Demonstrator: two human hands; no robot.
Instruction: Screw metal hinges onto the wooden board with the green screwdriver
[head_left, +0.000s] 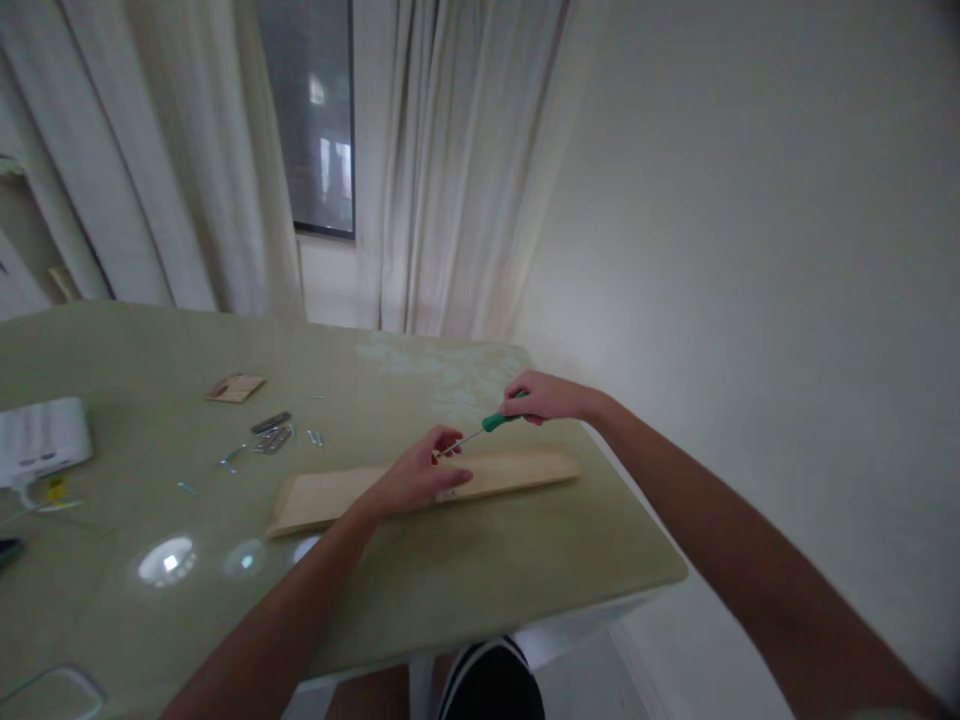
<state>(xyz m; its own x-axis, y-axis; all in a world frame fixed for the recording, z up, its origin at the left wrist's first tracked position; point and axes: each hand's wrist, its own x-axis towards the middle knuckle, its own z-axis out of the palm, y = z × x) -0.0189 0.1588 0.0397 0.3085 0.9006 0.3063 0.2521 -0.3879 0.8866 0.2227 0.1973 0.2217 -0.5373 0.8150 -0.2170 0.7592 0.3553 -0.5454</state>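
Observation:
A long pale wooden board (pixel 330 495) lies flat on the table in front of me. My left hand (pixel 421 472) rests over its middle, fingers curled around the tip end of a screwdriver (pixel 493 422); what they pinch there is too small to make out. A bit of metal (pixel 448 494) shows on the board under the left thumb. Above the board's right half, my right hand (pixel 544 396) is closed around the screwdriver's green handle. The thin shaft slants down and left from it, towards the left fingers.
Left of the board lie small metal plates (pixel 274 438), loose screws (pixel 315 438) and a wire-like piece (pixel 231 458). Farther back is a small wooden piece (pixel 235 388). A white power strip (pixel 43 440) sits at far left. The table's right edge (pixel 637 500) runs near the wall.

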